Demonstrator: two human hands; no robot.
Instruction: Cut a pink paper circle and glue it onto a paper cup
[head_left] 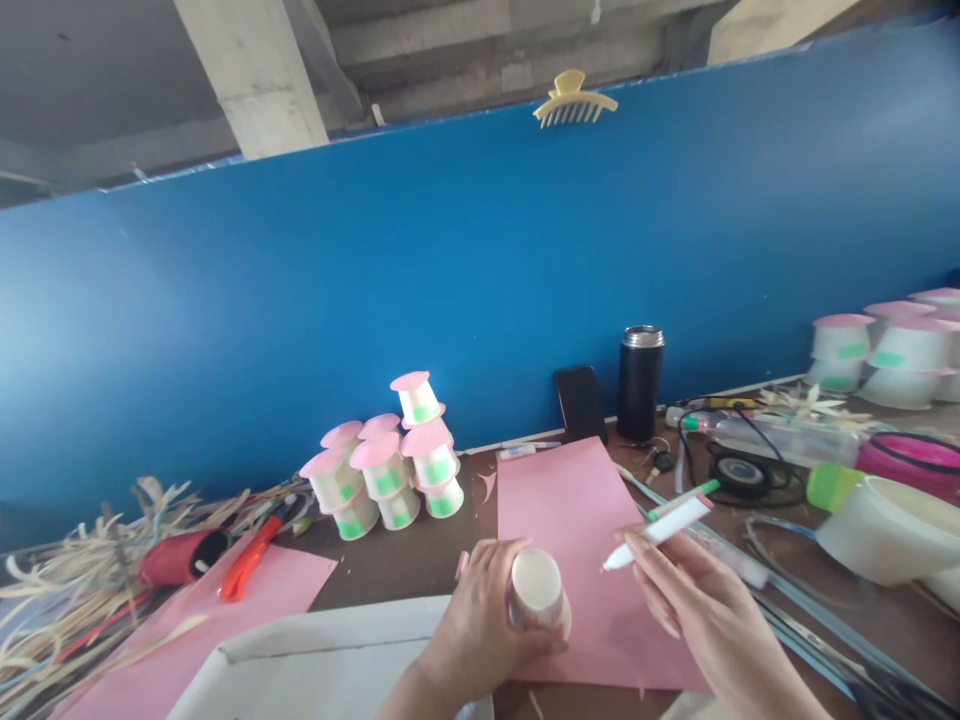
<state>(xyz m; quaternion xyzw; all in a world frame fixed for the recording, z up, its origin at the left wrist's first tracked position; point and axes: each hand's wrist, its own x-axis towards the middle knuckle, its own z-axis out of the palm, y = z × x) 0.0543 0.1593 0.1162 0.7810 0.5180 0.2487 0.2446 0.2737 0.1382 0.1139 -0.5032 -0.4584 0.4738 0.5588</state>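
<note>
Left hand (476, 625) wrapped around an upturned white cup (538, 582), lower centre of my frame, over the pink sheet (555, 490). Right hand (697, 600), lower right, pinched a white marker (661, 532), tip toward the cup, not touching. Couldn't tell if it also held the green pen (685, 498) behind. I judged a slack left grip could let the cup turn and smear a mark. Stacked cups (384, 470), left of centre, risked toppling if nudged.
</note>
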